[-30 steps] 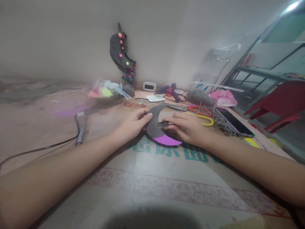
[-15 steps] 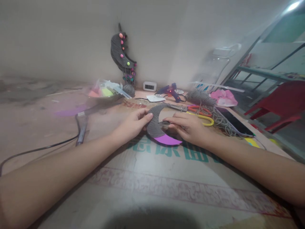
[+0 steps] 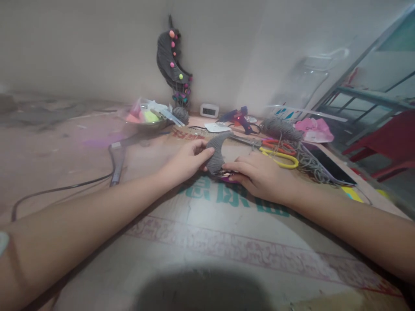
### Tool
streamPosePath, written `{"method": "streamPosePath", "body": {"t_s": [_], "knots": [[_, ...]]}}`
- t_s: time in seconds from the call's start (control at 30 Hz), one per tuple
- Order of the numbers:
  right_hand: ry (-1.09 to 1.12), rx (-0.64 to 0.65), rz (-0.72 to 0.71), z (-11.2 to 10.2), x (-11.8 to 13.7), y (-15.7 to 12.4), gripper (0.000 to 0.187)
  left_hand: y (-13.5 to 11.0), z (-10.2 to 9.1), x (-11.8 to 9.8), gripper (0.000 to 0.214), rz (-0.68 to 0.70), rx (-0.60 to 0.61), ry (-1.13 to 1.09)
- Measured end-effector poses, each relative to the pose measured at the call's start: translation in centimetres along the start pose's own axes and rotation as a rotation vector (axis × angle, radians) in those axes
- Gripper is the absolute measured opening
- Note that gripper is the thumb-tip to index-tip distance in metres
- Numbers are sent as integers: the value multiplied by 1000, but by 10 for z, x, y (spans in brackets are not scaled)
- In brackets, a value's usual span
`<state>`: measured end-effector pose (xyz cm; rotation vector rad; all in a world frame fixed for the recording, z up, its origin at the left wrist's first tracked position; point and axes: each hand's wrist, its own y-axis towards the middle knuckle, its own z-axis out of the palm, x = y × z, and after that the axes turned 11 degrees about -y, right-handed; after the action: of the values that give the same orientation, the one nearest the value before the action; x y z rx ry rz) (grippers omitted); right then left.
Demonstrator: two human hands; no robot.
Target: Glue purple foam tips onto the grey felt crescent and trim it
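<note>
A crescent-shaped cutout (image 3: 216, 156), wrapped closely in grey yarn, is held just above the cardboard. My left hand (image 3: 194, 157) grips its outer curve, thumb on the front face and fingers behind. At the lower end, my right hand (image 3: 256, 175) is closed, thumb and fingertips pinched around the grey yarn by the crescent. Only a thin strip of the purple uncovered part shows under those fingers. The yarn between the fingertips is mostly hidden.
Scissors (image 3: 280, 153), a grey yarn ball (image 3: 282, 128) with loose strands and a tablet (image 3: 330, 164) lie right. Behind are a glue gun (image 3: 241, 119), a small clock (image 3: 209, 111) and a bowl (image 3: 147, 125). A decorated yarn crescent (image 3: 168, 60) hangs on the wall.
My right hand has moved in against the crescent's lower end and now covers most of the purple tip. The crescent looks tilted differently, and the whole view has shifted slightly.
</note>
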<state>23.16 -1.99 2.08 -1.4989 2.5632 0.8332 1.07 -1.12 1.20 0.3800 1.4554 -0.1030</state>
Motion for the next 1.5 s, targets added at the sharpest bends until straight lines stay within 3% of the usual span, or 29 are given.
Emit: {"method": "streamPosePath", "body": {"t_s": [0.47, 1.07, 1.3, 1.5], "knots": [[-25, 37, -21, 2, -1, 1, 27, 0, 0, -1, 9, -9, 2, -3], [-42, 18, -38, 1, 0, 1, 26, -1, 2, -4, 10, -27, -22, -7], [-18, -44, -12, 2, -2, -1, 26, -2, 1, -3, 8, -10, -7, -9], [-21, -6, -27, 1, 0, 0, 26, -1, 1, -3, 8, -28, -12, -5]]}}
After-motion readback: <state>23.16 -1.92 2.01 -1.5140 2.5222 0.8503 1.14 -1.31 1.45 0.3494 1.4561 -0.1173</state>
